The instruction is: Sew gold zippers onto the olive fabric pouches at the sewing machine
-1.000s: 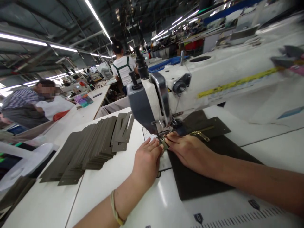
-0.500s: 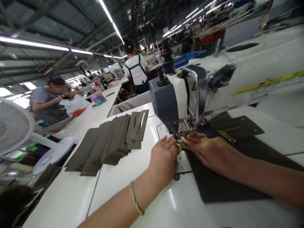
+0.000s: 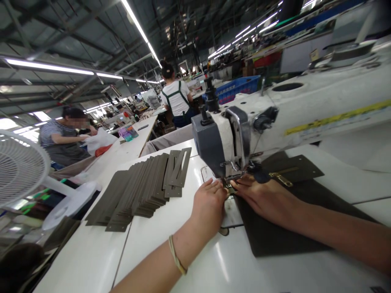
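Observation:
A dark grey-brown panel [image 3: 275,241] lies flat under the sewing machine [image 3: 210,140], its near edge spreading towards me. My left hand [image 3: 210,205] is at the left of the needle area, fingers closed and pressed together at the panel's sewn edge. On the panel to the right of the presser foot rests my right hand [image 3: 264,196], its fingertips gripping close to the same spot. Behind that hand, a brass zipper pull [image 3: 281,178] shows beside a smaller slotted dark piece [image 3: 301,166]. The exact stitching point is partly hidden by fingers and the machine head.
A fanned stack of dark slotted pieces [image 3: 143,185] lies left on the white table [image 3: 159,244]. Further left stands a white fan [image 3: 23,171]. Beyond are a co-worker in stripes [image 3: 64,136], another in a white shirt [image 3: 177,99], and a blue crate [image 3: 238,87].
My view has shifted slightly, so the machine appears further left. The panel and zipper pull have moved a little left in the picture. Both hands remain beside the needle.

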### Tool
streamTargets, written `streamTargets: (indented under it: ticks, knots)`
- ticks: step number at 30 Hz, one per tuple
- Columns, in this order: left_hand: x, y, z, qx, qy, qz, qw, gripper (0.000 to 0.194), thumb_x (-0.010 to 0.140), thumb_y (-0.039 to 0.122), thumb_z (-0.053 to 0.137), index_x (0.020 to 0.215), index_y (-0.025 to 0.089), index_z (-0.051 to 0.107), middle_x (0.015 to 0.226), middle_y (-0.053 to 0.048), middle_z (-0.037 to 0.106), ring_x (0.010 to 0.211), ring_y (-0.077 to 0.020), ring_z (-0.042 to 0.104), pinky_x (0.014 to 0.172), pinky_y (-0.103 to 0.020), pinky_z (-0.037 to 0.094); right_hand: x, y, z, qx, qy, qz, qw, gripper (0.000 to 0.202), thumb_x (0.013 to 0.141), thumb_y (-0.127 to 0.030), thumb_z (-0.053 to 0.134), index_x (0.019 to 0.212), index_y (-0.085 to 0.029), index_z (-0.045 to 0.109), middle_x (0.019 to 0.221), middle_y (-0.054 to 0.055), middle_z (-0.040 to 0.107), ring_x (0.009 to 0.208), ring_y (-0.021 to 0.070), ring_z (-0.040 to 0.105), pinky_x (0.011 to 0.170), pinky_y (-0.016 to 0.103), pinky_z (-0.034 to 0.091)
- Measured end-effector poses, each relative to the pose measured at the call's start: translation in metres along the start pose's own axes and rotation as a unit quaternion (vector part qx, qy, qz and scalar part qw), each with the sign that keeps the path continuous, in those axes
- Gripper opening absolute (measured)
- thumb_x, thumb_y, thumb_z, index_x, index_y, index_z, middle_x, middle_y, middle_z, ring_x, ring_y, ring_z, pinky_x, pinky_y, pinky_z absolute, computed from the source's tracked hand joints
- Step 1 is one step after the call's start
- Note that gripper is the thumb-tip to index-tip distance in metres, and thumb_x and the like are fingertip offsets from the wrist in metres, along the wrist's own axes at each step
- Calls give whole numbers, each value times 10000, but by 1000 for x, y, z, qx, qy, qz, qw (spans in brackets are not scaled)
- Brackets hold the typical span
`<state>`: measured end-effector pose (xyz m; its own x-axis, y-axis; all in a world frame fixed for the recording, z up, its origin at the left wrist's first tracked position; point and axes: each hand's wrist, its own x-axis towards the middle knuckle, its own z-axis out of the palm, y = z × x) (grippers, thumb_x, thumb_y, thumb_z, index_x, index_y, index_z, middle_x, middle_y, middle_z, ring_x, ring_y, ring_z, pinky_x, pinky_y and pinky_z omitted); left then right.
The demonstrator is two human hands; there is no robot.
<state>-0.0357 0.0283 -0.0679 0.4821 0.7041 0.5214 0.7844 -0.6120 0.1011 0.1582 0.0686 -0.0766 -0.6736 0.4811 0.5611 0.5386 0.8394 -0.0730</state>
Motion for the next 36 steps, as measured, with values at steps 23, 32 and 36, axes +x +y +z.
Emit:
streamTargets:
  ticks: [23,32,36]
  knots:
    - [-2,1,-1,-27,19,-7,999,150,901,100,581,811,185,666,955,-67,771,915,-199,739,924,-353,566,-4,2,6,9,57,-9,998,273,943,-137,406,942,-180,675,961,97,743,817,203,709,696,298,573]
    - [-4,1,-1,-15,-4,-91,996,153,913,120,566,968,177,696,1091,-105,749,1040,-238,706,966,-414,555,-13,5,16,-131,21,68,989,485,972,-477,429,1051,-77,691,1017,209,720,979,358,675,971,615,457]
    - [-14,26,-11,72,-84,-158,981,387,940,200,541,1300,60,561,1378,-242,568,1315,-371,520,1061,-600,451,-40,3,17,-177,36,102,978,848,897,-733,359,1185,11,645,1230,301,630,1248,463,518,1002,681,389]
